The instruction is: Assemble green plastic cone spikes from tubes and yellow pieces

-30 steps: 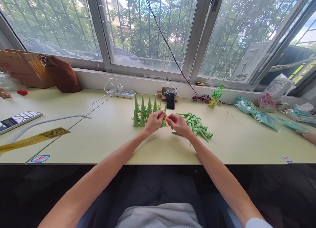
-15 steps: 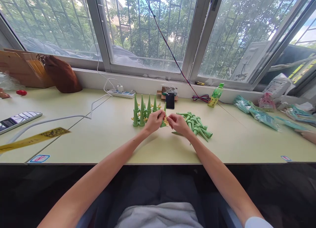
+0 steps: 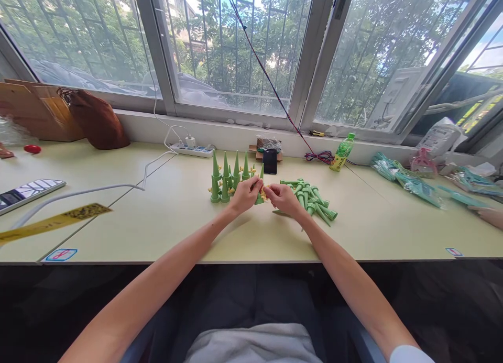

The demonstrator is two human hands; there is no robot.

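My left hand (image 3: 245, 194) is closed around a green plastic watering spike (image 3: 262, 171). Its pointed end sticks up above the fingers and its wider base shows below them. Against its right side, my right hand (image 3: 283, 197) pinches a small yellow valve piece (image 3: 265, 192), partly covered by the fingertips. Several green spikes with yellow pieces (image 3: 215, 189) stand upright, points up, just left of and behind my left hand. Beyond my right hand lies a loose pile of green spikes (image 3: 310, 198), some partly hidden by the hand and wrist.
A black phone (image 3: 270, 162) and a small carton (image 3: 258, 152) are behind the hands. A green drink bottle (image 3: 342, 152) stands by the window. At left are a power strip (image 3: 194, 150), white cable (image 3: 118, 186) and tablet (image 3: 31, 194). Another person's hand (image 3: 487, 215) rests at far right.
Both hands stay at the same place with the spike between them. The right fingers have shifted slightly at the yellow piece. The camera view has moved a little.
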